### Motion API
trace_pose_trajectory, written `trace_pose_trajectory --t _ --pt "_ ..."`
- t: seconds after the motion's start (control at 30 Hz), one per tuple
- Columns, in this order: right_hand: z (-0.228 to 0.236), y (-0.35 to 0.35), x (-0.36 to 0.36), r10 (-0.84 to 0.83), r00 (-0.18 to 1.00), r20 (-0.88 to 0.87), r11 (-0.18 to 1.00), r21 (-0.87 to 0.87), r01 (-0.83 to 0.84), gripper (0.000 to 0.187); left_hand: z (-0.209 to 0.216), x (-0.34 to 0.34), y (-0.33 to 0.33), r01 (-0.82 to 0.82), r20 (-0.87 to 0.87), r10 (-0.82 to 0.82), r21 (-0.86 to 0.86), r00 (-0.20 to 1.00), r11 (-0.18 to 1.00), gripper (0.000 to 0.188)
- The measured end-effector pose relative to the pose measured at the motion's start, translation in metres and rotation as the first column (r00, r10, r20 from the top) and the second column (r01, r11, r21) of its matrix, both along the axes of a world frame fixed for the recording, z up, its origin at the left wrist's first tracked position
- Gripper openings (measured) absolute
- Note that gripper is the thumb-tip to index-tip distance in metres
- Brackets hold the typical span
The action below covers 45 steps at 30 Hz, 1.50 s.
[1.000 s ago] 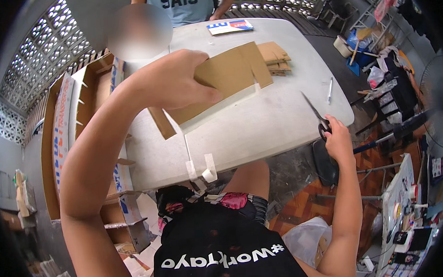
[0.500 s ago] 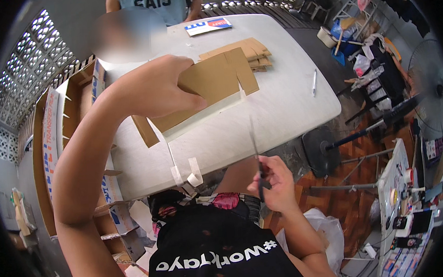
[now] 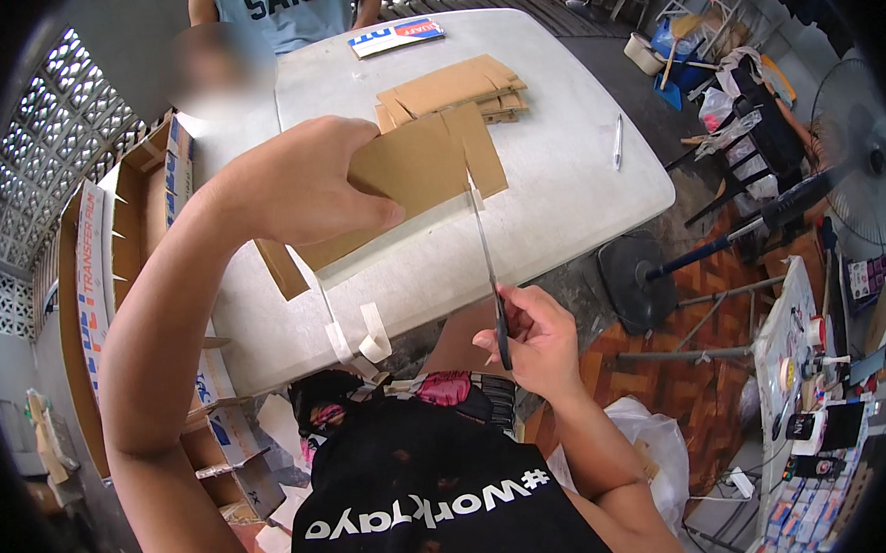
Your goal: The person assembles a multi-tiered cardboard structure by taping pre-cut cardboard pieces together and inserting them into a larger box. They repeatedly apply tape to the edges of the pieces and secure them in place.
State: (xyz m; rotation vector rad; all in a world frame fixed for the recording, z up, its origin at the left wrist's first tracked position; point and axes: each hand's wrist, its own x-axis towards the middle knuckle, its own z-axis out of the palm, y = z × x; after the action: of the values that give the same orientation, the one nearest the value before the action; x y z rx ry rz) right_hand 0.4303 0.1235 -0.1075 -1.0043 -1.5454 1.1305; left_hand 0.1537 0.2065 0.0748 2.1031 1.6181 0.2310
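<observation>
My left hand (image 3: 323,183) grips a flat brown cardboard piece (image 3: 422,162) with slit end flaps, thumb on top; its other fingers are partly hidden. Along the cardboard's near edge runs a pale strip (image 3: 411,235) that looks like tape. Closed round the black handle of a pair of scissors (image 3: 503,335) is my right hand (image 3: 542,343), near the table's front edge. The long thin blades point away from me, with their tips at the slit by the right flap. Whether the blades touch the strip is hard to tell.
Cut cardboard pieces (image 3: 453,88) lie stacked beyond my left hand on the white table (image 3: 578,169). A pen (image 3: 617,142) rests at the right. Tape strips (image 3: 373,332) hang off the front edge. Large cardboard boxes (image 3: 131,243) stand left, a fan (image 3: 643,276) right. A person (image 3: 289,14) is opposite.
My right hand has moved the scissors forward and slightly left, bringing the blade tips up to the cardboard's near right corner. My left hand still holds the cardboard.
</observation>
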Motion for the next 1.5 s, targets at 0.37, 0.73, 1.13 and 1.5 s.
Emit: trace_pose_trajectory --t 0.37,0.73,1.13,1.5 --pt "-0.016 0.005 0.005 -0.191 0.981 0.037 0.981 -0.022 0.192 0.054 -0.009 -0.004 0.007 -0.084 -0.045 0.083 -0.021 0.996 0.996 0.049" --pt "0.050 0.108 0.045 -0.251 0.063 0.966 0.939 0.259 -0.227 0.021 -0.018 -0.019 0.003 -0.087 0.039 0.089 -0.042 0.995 0.995 0.056" --pt "0.076 0.082 -0.062 0.001 0.999 0.046 0.979 -0.206 0.009 0.034 -0.026 -0.008 -0.013 -0.098 0.100 0.096 0.016 0.990 0.995 0.044" --pt "0.077 0.065 -0.063 -0.088 0.992 0.095 0.971 0.231 0.064 0.020 -0.042 -0.010 -0.007 -0.178 0.104 0.175 0.019 0.979 0.984 0.040"
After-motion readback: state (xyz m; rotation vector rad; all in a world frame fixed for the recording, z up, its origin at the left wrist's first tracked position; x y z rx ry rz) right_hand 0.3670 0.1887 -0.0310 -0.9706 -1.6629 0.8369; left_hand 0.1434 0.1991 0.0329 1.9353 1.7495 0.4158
